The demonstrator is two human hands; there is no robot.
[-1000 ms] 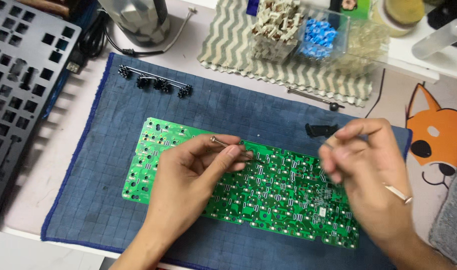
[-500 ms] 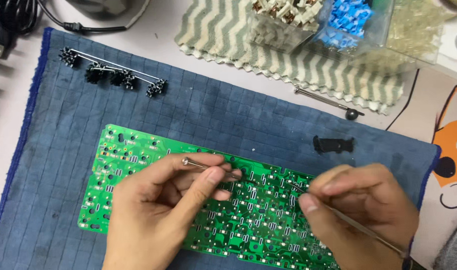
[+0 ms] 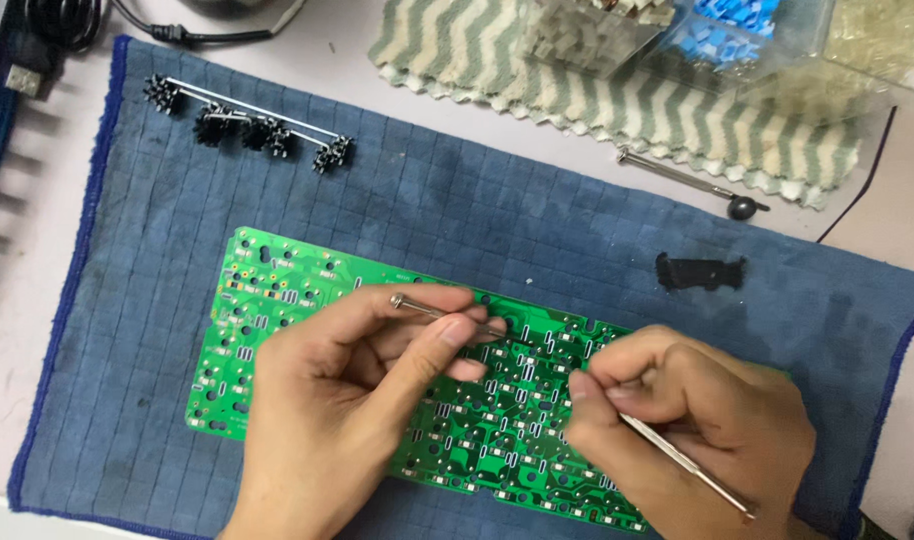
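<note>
1. The green circuit board (image 3: pixel 377 400) lies bare on the blue mat (image 3: pixel 477 220), solder side up, with no switches fitted on the face that shows. I judge the work to be in an early or middle stage, since loose parts wait around it.
2. Beyond the board's far left corner, the black wire stabilizers (image 3: pixel 247 125) lie unused on the mat. Beyond its far right corner rest a small black part (image 3: pixel 700 271) and a slim screwdriver (image 3: pixel 692 180), untouched.
3. The left hand (image 3: pixel 347 400) hovers over the board's middle, thumb and forefinger pinched together on a thin metal pin tool (image 3: pixel 447 313), the other fingers curled.
4. The right hand (image 3: pixel 692 420) sits over the board's right part, fingers bunched tight round a slender metal probe (image 3: pixel 687 460). Whether its tip touches the board is hidden.
</note>
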